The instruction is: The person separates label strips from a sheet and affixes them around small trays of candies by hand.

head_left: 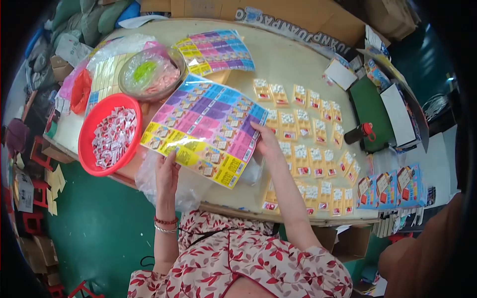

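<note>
A large printed sheet (203, 130) of repeated blue, pink, purple and yellow label panels is stretched between my two hands, tilted above the table. My left hand (167, 173) pinches its lower left edge with the thumb on top. At the right edge, my right hand (266, 140) grips it, fingers partly hidden underneath. Farther back lies another stack of similar printed sheets (218, 49). Left of my left hand, a red basin (85, 149) holds many small white-and-red packets (115, 136). Crumpled clear plastic (171, 186) lies under the held sheet.
Rows of yellow trays (300, 151) with white pieces and red packets cover the table's right side. A clear bowl (130, 89) with bagged pieces stands back left. A dark bottle with a red lid (358, 134) and blue printed boxes (386, 188) stand right. Another person (422, 253) is at lower right.
</note>
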